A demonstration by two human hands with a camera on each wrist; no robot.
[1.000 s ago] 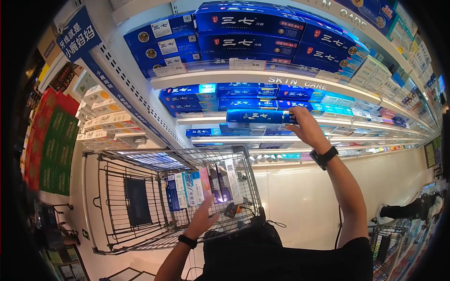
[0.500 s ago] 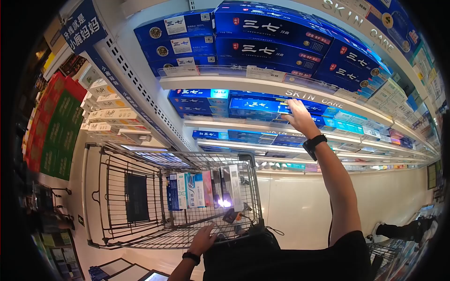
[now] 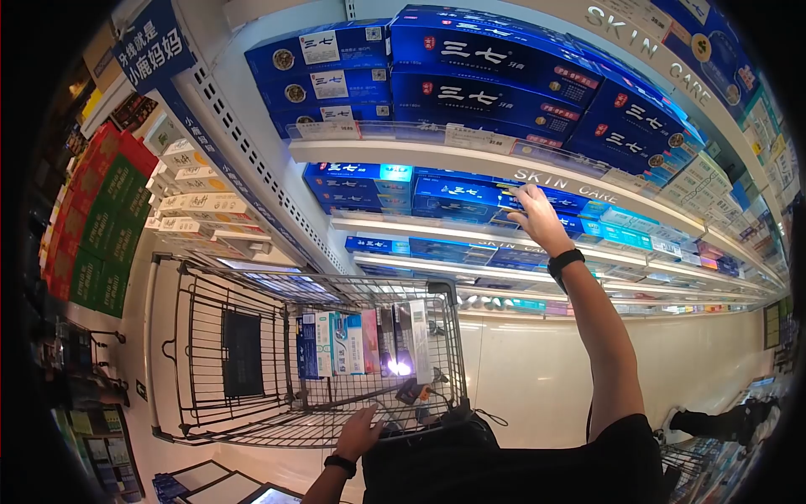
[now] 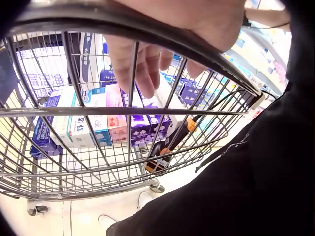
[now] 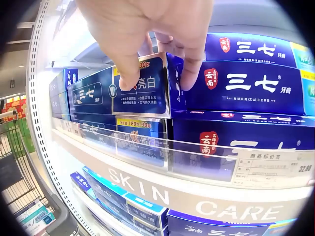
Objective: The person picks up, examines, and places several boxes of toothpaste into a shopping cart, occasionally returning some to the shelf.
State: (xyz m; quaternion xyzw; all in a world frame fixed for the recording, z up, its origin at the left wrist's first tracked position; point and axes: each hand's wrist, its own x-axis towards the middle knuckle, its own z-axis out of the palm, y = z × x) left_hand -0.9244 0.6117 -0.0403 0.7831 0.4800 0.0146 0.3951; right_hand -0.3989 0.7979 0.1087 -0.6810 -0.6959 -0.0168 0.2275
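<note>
My right hand reaches to a lit shelf and pinches the right end of a blue toothpaste box. In the right wrist view its thumb presses the front while other fingers lie along the end face. That box rests on a similar one, behind a clear shelf lip. My left hand rests on the rim of the shopping cart, fingers hanging loosely inside and holding nothing. Upright in the cart stand several boxes: dark blue, white, a pink box, purple ones. A black-and-orange object lies near them.
More toothpaste boxes stack on the shelf above, behind price tags. Lower shelves hold further rows. White boxes and red and green cartons stand to the left. Another person's leg shows at the right, beside a second cart.
My right hand has brought the toothpaste box up and back onto the shelf stack, still gripping its right end. The left hand has lowered from above the cart onto its rim.
</note>
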